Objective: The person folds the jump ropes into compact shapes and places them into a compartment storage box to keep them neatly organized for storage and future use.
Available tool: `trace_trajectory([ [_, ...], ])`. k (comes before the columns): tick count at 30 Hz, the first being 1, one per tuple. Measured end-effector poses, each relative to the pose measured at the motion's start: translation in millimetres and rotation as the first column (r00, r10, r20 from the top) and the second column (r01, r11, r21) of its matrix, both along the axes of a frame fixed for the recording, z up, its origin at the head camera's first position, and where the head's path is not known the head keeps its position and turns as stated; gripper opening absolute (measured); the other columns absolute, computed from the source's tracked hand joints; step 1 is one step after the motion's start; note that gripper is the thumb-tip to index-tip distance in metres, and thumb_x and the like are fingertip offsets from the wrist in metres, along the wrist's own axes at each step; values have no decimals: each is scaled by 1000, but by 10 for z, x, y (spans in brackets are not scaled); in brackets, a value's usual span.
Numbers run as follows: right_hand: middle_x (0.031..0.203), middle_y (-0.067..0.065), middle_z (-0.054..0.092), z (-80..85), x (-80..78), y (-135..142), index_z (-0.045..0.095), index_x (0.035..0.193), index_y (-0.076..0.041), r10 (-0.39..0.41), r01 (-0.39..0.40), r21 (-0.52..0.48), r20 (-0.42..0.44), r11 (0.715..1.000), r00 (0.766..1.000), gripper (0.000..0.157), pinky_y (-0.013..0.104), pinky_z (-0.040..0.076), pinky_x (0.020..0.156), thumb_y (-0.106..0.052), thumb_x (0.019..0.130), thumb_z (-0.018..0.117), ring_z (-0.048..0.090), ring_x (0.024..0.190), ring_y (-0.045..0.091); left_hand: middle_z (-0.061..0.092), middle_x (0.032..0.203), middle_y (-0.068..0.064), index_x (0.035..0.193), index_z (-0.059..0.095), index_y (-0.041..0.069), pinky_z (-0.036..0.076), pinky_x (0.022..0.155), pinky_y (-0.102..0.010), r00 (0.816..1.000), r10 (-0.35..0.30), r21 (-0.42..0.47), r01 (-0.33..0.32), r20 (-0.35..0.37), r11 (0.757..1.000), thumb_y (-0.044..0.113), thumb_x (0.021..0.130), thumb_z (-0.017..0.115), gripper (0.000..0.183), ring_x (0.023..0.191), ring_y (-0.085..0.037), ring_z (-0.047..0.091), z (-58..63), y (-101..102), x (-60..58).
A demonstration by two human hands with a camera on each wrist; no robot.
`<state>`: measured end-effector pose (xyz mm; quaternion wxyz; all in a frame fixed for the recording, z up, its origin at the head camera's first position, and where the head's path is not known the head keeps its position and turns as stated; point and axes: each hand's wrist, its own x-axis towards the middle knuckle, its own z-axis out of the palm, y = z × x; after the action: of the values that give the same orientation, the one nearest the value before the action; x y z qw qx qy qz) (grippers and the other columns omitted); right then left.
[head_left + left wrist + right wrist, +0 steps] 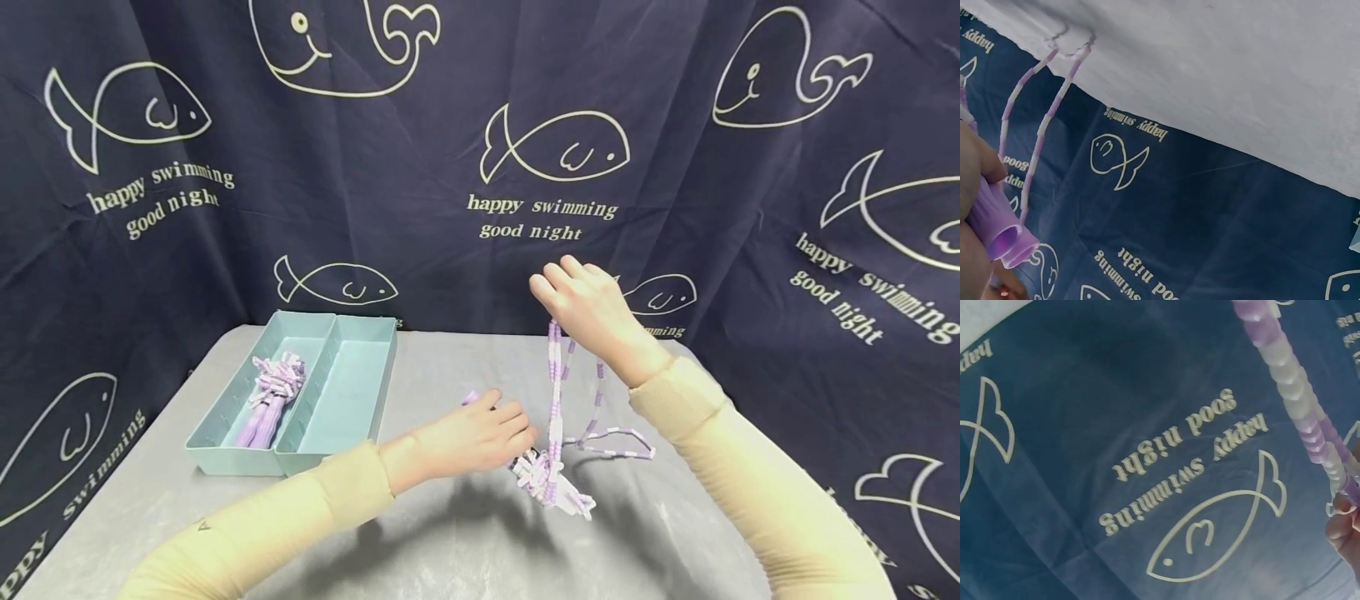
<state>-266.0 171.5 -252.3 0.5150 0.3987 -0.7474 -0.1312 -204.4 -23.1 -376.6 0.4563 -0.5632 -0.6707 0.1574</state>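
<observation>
A beaded jump rope (pixel 555 392) in purple and white is spread between both hands. My left hand (pixel 480 435) grips its bundled end low over the table, fingers curled round the purple handles (pixel 1005 234), whose hollow ends show in the left wrist view. Just beyond those fingers, a bunch of folded white and lilac rope (pixel 551 482) sticks out. Higher up and to the right, my right hand (pixel 588 310) pinches several strands that hang down from it, seen close in the right wrist view as a beaded rope (pixel 1291 381). One slack loop (pixel 622 444) droops to the right.
At the left of the grey table (pixel 600 554) stands a pale teal tray (pixel 348 400) with two long compartments. Its left compartment contains another bundled purple and white jump rope (pixel 273 396). A dark blue curtain (pixel 435 183) with fish drawings surrounds the table.
</observation>
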Motion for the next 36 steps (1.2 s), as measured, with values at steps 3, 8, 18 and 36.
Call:
trace_trajectory([
  [3,70,9,48,-80,-84,21,49,79,-4,-27,28,-11,25,1000,999,19,32,34,48,5,87,34,47,63,28,53,83,4,97,53,16,36,66,-29,1000,-6,-8,6,8,1000,9,97,20,34,76,-15,47,32,6,13],
  [8,71,8,50,-241,-212,70,52,83,-5,-56,57,-10,60,998,997,12,33,35,50,3,82,42,48,65,28,53,84,3,99,53,15,37,67,-30,1000,-29,0,29,-12,1000,9,97,21,33,76,-15,48,85,10,26],
  [18,76,7,53,-474,-340,146,53,87,-6,-80,80,6,137,997,987,14,32,38,52,2,82,42,50,68,26,55,87,2,98,53,13,43,72,-34,990,-134,113,138,-37,984,8,95,32,22,78,-17,52,162,-5,23],
  [36,81,7,59,-858,-285,171,55,91,-7,-70,58,60,220,996,973,14,36,41,62,-1,80,48,54,74,27,55,94,-4,102,48,7,40,76,-37,981,-147,464,72,127,883,3,90,48,13,87,-20,52,290,-162,2],
])
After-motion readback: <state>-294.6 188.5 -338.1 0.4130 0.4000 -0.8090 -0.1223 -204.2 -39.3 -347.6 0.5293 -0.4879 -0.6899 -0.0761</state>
